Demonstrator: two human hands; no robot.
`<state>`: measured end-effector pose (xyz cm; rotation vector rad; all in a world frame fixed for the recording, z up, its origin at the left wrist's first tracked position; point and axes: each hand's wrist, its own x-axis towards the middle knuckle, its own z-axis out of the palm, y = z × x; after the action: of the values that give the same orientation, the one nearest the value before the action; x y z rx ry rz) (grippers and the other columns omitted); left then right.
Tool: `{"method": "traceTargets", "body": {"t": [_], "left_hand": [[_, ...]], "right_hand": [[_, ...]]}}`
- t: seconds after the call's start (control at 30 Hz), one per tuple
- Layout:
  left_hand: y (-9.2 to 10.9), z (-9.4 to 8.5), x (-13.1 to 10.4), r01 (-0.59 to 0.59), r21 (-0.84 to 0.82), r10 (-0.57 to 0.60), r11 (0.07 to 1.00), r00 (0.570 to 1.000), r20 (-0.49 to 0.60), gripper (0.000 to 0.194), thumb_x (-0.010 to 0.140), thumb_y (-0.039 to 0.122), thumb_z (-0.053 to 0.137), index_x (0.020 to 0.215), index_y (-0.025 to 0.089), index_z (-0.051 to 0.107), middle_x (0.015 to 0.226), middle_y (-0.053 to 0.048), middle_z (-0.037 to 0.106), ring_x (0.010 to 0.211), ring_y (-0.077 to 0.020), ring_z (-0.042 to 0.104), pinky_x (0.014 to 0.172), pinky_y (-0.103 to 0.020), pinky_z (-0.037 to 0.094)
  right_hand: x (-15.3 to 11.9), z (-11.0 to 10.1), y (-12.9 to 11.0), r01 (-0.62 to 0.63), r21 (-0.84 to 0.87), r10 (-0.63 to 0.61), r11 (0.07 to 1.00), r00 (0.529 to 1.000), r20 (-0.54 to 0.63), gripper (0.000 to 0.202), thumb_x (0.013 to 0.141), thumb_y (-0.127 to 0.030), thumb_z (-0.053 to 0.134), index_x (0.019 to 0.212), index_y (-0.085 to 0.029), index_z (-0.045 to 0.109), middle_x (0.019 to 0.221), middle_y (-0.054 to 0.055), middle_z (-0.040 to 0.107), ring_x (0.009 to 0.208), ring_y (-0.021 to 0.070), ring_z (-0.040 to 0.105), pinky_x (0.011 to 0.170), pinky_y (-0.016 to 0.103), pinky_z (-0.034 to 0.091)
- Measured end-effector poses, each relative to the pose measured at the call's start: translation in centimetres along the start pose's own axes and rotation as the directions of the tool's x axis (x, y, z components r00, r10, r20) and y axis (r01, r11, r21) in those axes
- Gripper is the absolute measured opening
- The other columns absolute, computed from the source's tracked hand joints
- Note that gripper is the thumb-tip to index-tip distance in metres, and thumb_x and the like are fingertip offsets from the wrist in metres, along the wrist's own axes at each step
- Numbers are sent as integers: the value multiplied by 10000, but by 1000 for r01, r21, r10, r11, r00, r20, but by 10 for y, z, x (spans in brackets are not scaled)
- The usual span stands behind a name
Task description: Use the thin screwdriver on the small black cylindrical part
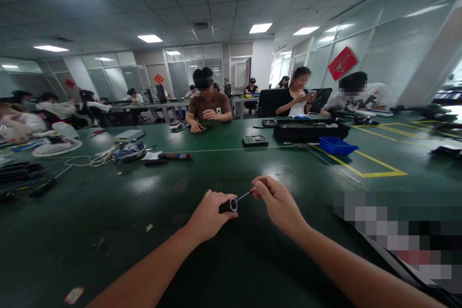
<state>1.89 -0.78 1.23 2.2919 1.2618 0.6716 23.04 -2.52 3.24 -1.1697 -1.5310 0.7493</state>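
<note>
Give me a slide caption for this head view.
Left hand grips a black cylinder; right hand holds a thin tool.

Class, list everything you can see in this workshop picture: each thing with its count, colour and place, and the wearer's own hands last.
table: one, dark green, fills the foreground
bin: one, blue, right of centre
black case: one, black, behind the bin
hard drive: one, dark, mid-table
fan: one, white, far left
co-workers: several, seated at the far edge
cylinder: one, black, in the left hand, grip closed
screwdriver: one, red-handled, in the right hand, tip at the cylinder

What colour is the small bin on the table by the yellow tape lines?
Blue; the small bin shows in the head view.
</note>
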Motion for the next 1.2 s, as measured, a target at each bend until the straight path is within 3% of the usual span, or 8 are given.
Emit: {"method": "traceTargets", "body": {"t": [0.1, 0.17, 0.23, 0.57, 0.7, 0.87, 1.2], "left_hand": [[1, 0, 1, -73, 34, 74, 997, 997, -29, 407, 820, 269, 722, 1212, 336, 631, 1172, 2, 676, 1111, -224, 568, 1161, -532, 176], [0, -1, 2, -78, 67, 81, 995, 996, -42, 404, 830, 257, 712, 1213, 347, 622, 1185, 10, 669, 1137, -215, 562, 1168, -540, 148], [-2, -1, 4, -48, 94, 51, 994, 998, -36, 380, 832, 255, 710, 1191, 349, 629, 1162, 17, 675, 1132, -216, 566, 1160, -560, 154], [-13, -1, 6, -1, 119, -5, 993, 999, 46, 388, 820, 304, 721, 1196, 337, 633, 1137, 12, 676, 1119, -231, 568, 1145, -565, 180], [-13, -1, 6, 0, 117, -4, 993, 999, 36, 389, 819, 316, 721, 1200, 322, 640, 1152, -12, 674, 1118, -245, 568, 1130, -549, 209], [-15, 2, 7, -43, 143, 38, 989, 999, 39, 389, 820, 332, 717, 1201, 300, 644, 1123, -30, 680, 1059, -243, 587, 1044, -469, 336], [-9, 2, 4, -82, 167, 71, 982, 995, 69, 396, 827, 337, 712, 1211, 278, 637, 1103, -34, 679, 1052, -234, 586, 1001, -417, 375]], "right_hand": [[5, 1, 6, -136, 230, 154, 964, 986, -59, 267, 902, -450, 505, 833, -212, 605, 730, 22, 604, 693, 189, 591, 705, 352, 490], [9, 0, 11, -269, 412, 314, 871, 948, -46, 269, 886, -447, 514, 792, -210, 599, 728, 25, 585, 656, 176, 572, 686, 354, 509], [11, -1, 15, -283, 457, 356, 843, 931, -80, 252, 871, -435, 541, 781, -208, 604, 747, 32, 588, 674, 174, 570, 677, 341, 516], [12, -2, 20, -188, 261, 230, 947, 962, -143, 277, 896, -457, 510, 859, -198, 601, 786, 51, 622, 686, 182, 584, 643, 334, 507], [10, -4, 15, -105, 164, 124, 981, 986, -112, 273, 924, -451, 480, 880, -200, 577, 769, 34, 611, 695, 182, 581, 675, 341, 489], [2, -4, 3, 23, -28, -25, 999, 998, -56, 246, 961, -414, 431, 884, -215, 553, 748, 13, 598, 712, 181, 584, 689, 327, 462], [-8, 0, -3, 124, -250, -114, 960, 992, 55, 183, 985, -334, 409, 936, -222, 545, 828, 29, 661, 781, 186, 634, 709, 324, 469]]}}
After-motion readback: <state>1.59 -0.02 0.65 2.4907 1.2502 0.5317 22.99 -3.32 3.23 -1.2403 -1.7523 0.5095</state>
